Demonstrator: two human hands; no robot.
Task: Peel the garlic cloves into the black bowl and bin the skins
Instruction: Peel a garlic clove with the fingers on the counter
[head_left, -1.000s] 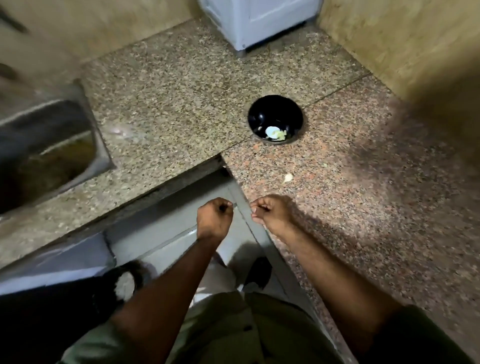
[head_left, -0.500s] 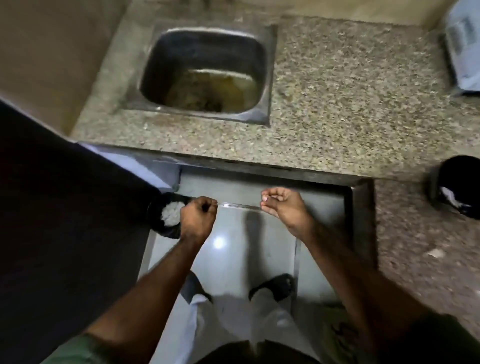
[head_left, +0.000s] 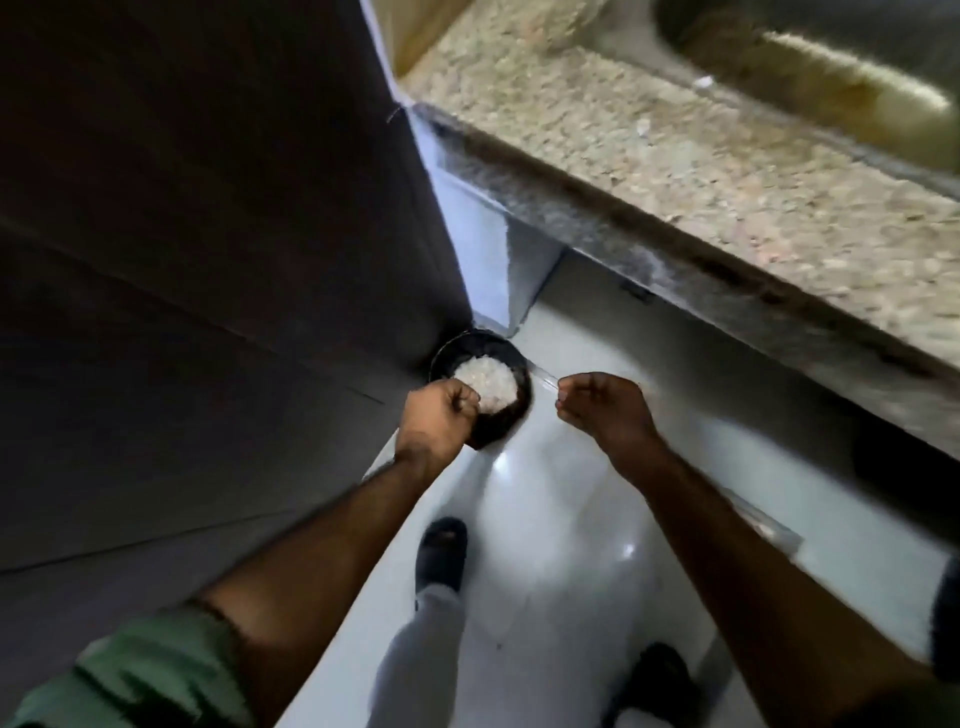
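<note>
On the pale glossy floor (head_left: 566, 525), in the corner where a dark cabinet side (head_left: 208, 260) meets the base of the granite counter (head_left: 701, 171), stands one round black bin (head_left: 506, 415) holding a white heap of garlic skins (head_left: 488, 382). Two bare hands are out in front. The left hand (head_left: 436, 418) is curled into a fist right above the bin's near rim, covering part of it; what it grips cannot be made out. The right hand (head_left: 605, 410) is also curled, just beside the bin to the right, its thumb and fingertips pinched together, with something small and pale showing at the pinch; what that is cannot be told. The two hands are apart, with bin rim and floor showing between them. The black bowl is out of view. One steel sink (head_left: 831, 78) is sunk into the counter at top right. Below are two dark sandals, one (head_left: 441, 553) under a pale trouser leg, the other (head_left: 660, 675) near the bottom edge, and one green sleeve (head_left: 140, 670) on the left arm
</note>
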